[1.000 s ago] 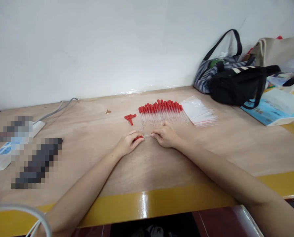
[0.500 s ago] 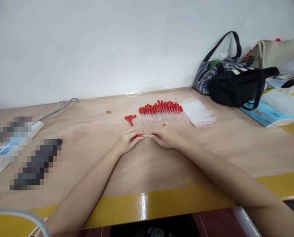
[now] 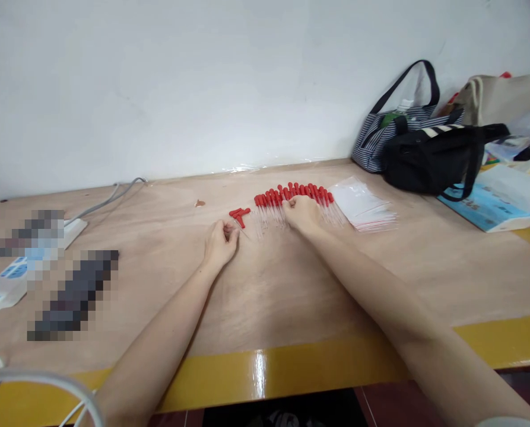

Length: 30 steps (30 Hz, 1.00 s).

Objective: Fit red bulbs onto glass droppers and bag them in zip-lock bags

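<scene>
My left hand [image 3: 221, 242] rests on the table with fingers loosely curled and a gap at the thumb; nothing shows in its grasp. Just beyond it are several loose red rubber bulbs [image 3: 240, 217], and a thin clear tube [image 3: 244, 233] slants close to the fingertips. Bent over the row of red-topped droppers [image 3: 271, 198], my right hand [image 3: 302, 213] has its fingers pinched together and covers part of the row. Whatever is between those fingers is hidden. A few bare clear tubes [image 3: 259, 225] lie at the row's left end.
Clear zip bags [image 3: 365, 204] lie right of the droppers. Farther right are a striped bag [image 3: 367, 142], a black pouch [image 3: 429, 157] and a blue box [image 3: 482, 207]. On the left are a white power strip [image 3: 6, 290], a blurred dark object [image 3: 75, 296] and cables.
Both hands were together at a red bulb and clear tube; now they are apart. My left hand has moved left toward the loose bulbs, my right hand up to the dropper row.
</scene>
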### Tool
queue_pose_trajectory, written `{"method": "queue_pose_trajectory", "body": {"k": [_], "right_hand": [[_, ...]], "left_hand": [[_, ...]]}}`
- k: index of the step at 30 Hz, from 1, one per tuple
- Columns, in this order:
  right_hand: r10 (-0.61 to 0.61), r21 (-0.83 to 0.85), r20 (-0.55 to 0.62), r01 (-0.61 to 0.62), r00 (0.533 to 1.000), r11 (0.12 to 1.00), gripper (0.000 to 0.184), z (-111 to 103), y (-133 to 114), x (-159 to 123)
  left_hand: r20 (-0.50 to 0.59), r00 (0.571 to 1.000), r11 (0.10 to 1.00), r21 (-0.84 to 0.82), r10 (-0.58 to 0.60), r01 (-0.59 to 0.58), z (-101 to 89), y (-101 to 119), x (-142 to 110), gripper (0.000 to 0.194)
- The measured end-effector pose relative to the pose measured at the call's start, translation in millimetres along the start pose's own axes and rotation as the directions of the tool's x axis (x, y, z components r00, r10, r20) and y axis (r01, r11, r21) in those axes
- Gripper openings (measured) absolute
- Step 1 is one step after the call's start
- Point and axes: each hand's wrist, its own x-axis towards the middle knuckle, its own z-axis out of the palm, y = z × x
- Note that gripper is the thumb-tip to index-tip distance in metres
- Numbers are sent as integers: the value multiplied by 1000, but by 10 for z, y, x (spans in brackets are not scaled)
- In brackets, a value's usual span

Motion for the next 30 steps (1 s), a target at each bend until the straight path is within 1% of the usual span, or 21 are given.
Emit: {"method": "queue_pose_trajectory", "body": {"k": [3,6,8,10,13,15,19,21,23,26,28,30], "right_hand": [[27,-39,-20,-27,999,999,24,128,-12,57],[18,-71,-42,-21,999,997,26,170,6,41],[-21,-92,-76,14,997,996,28,161,-4,-3],[-111,-95,-88,103,990,990,24,147,-51,-69],[-271,-65,-12,270,962,961,18,158,-195,-183],[-322,-48,63,325,945,945,20,195,-319,-250],[-334,-56,170,347,927,936,30,299,-552,-352],[-343,-57,199,360,918,931,32,340,-632,-396],[-344,-73,216,367,914,927,33,361,-678,-440],[-326,-131,262,368,908,920,32,352,-694,-496],[-324,-160,319,387,891,908,30,319,-684,-530],[-332,-166,380,416,863,894,28,266,-662,-570]], "left_hand": [[8,999,999,-13,-35,35,0,5,10,13],[11,999,999,0,-49,49,0,38,17,19],[7,999,998,44,-54,54,4,87,15,28],[2,998,993,100,-63,62,11,141,14,35],[0,996,988,124,-88,88,31,172,33,36],[-25,995,991,85,-101,103,46,129,75,29],[-126,984,992,9,-127,129,64,-46,225,16],[-149,979,990,-3,-140,142,67,-115,303,14],[-137,979,988,-4,-152,153,74,-147,358,16],[-91,986,990,16,-137,139,89,-132,381,25],[-69,991,992,40,-116,119,88,-92,366,30],[-51,994,993,68,-97,100,74,-38,339,35]]}}
